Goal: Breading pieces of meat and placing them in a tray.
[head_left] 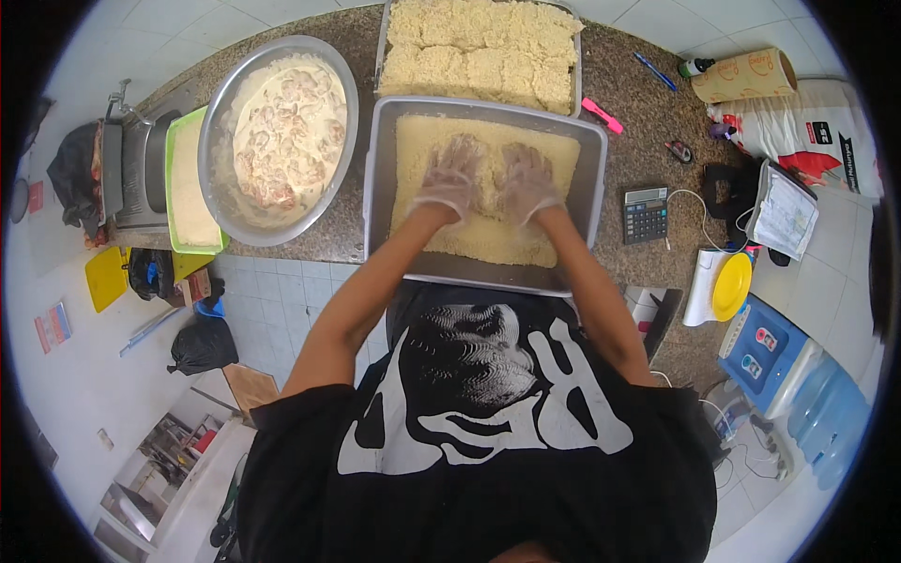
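Observation:
A grey rectangular tub point(375, 178) in front of me holds a bed of pale yellow breadcrumbs point(422, 239). Both of my hands wear clear plastic gloves. My left hand point(450, 174) lies on the crumbs with its fingers stretched out, pointing away from me. My right hand point(527, 180) rests a little to the right of it, fingers also extended and pressing into the crumbs. Between the hands is a heaped, clumpy patch of crumbs point(490, 178); whether something lies beneath it cannot be seen. Neither hand is closed around anything.
Behind the tub, a tray of crumb-coated pieces point(483, 56) sits in rows. At left stands a metal bowl point(349, 122) of meat in creamy batter, beside a green tray point(225, 239). A pink marker point(602, 115), calculator point(646, 216) and yellow plate point(732, 286) lie right.

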The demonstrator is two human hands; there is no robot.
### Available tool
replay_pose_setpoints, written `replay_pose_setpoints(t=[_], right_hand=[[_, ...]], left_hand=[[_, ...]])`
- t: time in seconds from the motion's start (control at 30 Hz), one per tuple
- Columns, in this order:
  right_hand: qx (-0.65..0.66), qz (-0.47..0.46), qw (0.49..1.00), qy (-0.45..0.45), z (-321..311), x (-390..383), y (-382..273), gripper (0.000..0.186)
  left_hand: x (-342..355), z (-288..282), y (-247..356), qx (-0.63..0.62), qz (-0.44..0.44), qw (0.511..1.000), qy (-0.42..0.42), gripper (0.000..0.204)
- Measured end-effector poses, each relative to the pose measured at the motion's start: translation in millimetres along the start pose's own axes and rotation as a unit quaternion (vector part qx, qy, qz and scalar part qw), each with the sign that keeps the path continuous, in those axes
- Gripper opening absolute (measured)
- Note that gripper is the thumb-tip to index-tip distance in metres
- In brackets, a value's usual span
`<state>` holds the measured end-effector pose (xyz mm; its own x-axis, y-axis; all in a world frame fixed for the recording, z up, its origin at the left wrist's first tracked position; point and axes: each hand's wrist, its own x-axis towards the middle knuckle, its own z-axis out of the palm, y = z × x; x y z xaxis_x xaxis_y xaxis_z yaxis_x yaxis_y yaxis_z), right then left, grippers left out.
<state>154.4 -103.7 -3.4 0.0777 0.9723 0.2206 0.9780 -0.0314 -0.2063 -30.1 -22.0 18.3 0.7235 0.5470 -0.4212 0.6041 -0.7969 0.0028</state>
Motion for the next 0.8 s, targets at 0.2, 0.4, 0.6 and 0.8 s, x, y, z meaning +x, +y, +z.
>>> replay_pose_setpoints(t=[0.2,0.4,0.6,0.8], right_hand=[[0.037,0.235,0.902,-0.36,-37,-46,11,0.037],[0.157,0.116,0.928,-0.317,-38,-110,-16,0.045],[-0.023,0.128,0.969,-0.211,-73,-1,-14,0.037],[0.004,0.15,0.984,-0.091,-20,-14,-48,0.03]], left_hand=[[-64,-24,6,-0.205,-0.116,0.969,-0.074,0.063],[-53,15,36,-0.327,0.02,0.906,-0.269,0.053],[-3,-11,17,-0.251,-0.014,0.964,0.088,0.054],[-9,19,23,-0.128,0.012,0.984,0.125,0.06]])
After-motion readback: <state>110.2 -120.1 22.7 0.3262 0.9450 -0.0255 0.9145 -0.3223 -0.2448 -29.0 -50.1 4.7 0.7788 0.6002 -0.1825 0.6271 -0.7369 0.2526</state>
